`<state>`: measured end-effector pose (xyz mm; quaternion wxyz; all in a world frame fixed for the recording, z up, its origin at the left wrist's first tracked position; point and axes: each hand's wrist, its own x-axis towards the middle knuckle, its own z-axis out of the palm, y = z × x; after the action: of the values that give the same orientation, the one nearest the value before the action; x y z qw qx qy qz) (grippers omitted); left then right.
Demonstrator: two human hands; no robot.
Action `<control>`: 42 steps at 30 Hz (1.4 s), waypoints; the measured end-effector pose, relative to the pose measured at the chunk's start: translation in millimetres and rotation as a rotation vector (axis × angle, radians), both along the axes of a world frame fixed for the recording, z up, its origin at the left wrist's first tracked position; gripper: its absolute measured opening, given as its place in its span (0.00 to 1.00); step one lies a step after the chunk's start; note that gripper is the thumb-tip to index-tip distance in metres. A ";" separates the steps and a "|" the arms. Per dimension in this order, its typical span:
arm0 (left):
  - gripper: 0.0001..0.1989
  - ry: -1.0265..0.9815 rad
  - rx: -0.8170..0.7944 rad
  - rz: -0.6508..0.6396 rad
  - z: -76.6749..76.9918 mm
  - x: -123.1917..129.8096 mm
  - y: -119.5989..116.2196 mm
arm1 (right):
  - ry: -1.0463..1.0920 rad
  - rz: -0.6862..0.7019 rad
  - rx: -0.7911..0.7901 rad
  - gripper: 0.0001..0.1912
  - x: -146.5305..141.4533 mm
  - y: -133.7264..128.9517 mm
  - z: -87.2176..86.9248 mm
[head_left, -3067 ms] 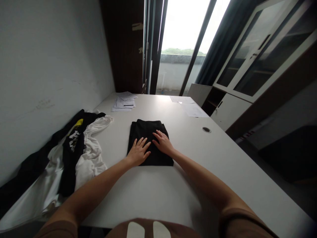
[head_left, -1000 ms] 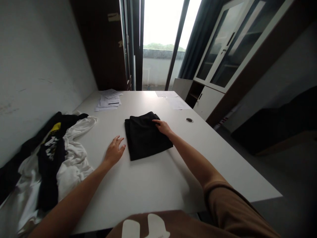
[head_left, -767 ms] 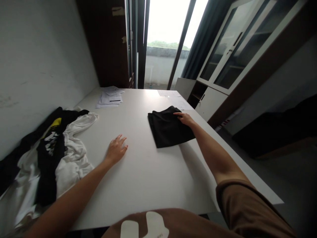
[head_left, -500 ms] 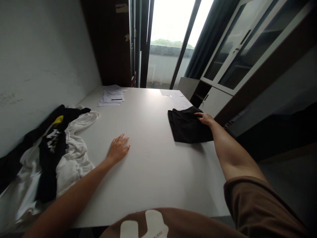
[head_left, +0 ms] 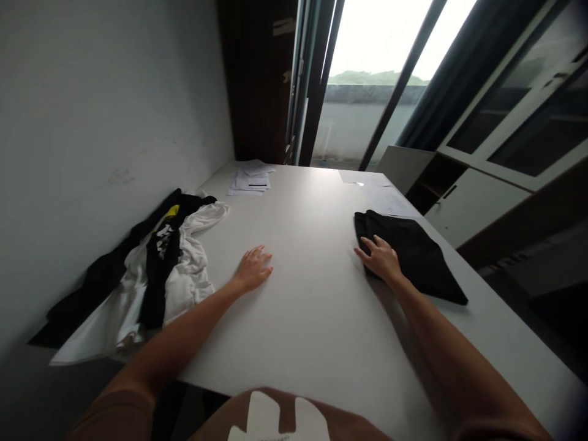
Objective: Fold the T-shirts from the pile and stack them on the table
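On the right part of the white table [head_left: 307, 318] lies a folded black garment [head_left: 413, 251]. My right hand [head_left: 380, 257] is over its near left corner with fingers spread; whether it presses on the cloth is hard to tell. My left hand [head_left: 252, 268] rests on the bare tabletop left of the middle, fingers apart, holding nothing. To its left is a loose pile of clothes, with a crumpled white garment [head_left: 188, 269] beside a black one [head_left: 160, 263] that bears a yellow and white print.
Stacked papers [head_left: 250, 179] lie at the table's far left, and flat sheets [head_left: 386, 199] at its far right. A wall [head_left: 114, 110] borders the left side. Behind are a glass door and a white cabinet [head_left: 480, 202].
My right hand has moved from the far part of the black garment to its near left corner. The garment now lies flat on the table. The camera view has turned left.
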<state>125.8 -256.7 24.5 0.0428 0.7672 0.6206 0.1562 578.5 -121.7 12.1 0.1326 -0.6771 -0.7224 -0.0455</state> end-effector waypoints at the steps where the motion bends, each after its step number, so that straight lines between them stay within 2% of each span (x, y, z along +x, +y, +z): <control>1: 0.23 0.004 0.006 0.033 2.2 -6.6 3.3 | -0.033 -0.002 -0.038 0.30 -9.5 -7.9 -3.9; 5: 0.21 0.057 0.093 0.232 15.4 -50.8 16.5 | -0.074 -0.060 -0.099 0.26 -20.7 -24.0 -6.6; 8: 0.20 0.083 0.124 0.415 25.8 -98.8 20.5 | -0.053 -0.066 -0.113 0.26 -11.4 -20.4 -3.0; 12: 0.22 0.047 0.073 0.675 32.8 -160.9 15.2 | -0.013 -0.100 -0.110 0.26 5.9 -12.7 -1.8; 14: 0.23 0.020 0.046 0.739 32.1 -180.8 11.9 | 0.011 -0.082 -0.114 0.25 14.8 -11.4 -0.3; 17: 0.23 0.017 0.017 0.754 28.5 -191.6 10.8 | 0.100 0.019 -0.132 0.25 31.0 -12.9 6.3; 19: 0.24 0.045 0.011 0.744 27.2 -191.1 11.8 | 0.216 0.040 -0.090 0.28 48.0 -15.2 12.3; 21: 0.27 0.076 0.042 0.757 28.1 -190.4 12.2 | 0.288 -0.041 0.017 0.31 73.3 -17.7 16.3; 23: 0.31 0.089 0.062 0.803 30.6 -192.0 10.9 | 0.243 -0.196 0.135 0.33 107.7 -20.5 15.7; 25: 0.32 0.101 0.015 0.841 32.5 -193.4 8.3 | 0.192 -0.376 0.196 0.34 147.5 -24.4 10.0; 28: 0.24 0.174 -0.035 0.799 31.5 -186.3 5.5 | 0.236 -0.690 0.156 0.40 200.0 -33.8 -3.8; 29: 0.22 0.207 -0.014 0.768 30.2 -180.3 5.6 | 0.253 -0.746 0.116 0.42 211.3 -37.3 -8.4; 30: 0.20 0.236 0.015 0.733 28.7 -172.6 6.4 | 0.256 -0.769 0.082 0.44 218.5 -40.3 -12.4; 32: 0.20 0.261 0.037 0.658 25.6 -152.9 9.7 | 0.233 -0.728 0.064 0.45 221.8 -43.5 -18.1; 34: 0.22 0.248 0.005 0.569 23.2 -130.0 14.6 | 0.219 -0.664 0.084 0.46 215.1 -41.3 -20.4; 37: 0.26 0.205 -0.054 0.422 21.9 -96.8 20.8 | 0.274 -0.677 0.018 0.49 203.0 -31.8 -19.7; 39: 0.29 0.172 -0.085 0.303 23.8 -79.4 22.0 | 0.278 -0.683 -0.043 0.49 199.9 -26.5 -19.2; 42: 0.31 0.078 -0.180 0.076 34.5 -63.9 17.5 | 0.223 -0.582 -0.050 0.43 205.2 -24.5 -20.1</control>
<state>61.9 -239.2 59.0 0.0812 0.7418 0.6619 0.0714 783.6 -146.2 -8.0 0.1758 -0.8593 -0.4802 0.0108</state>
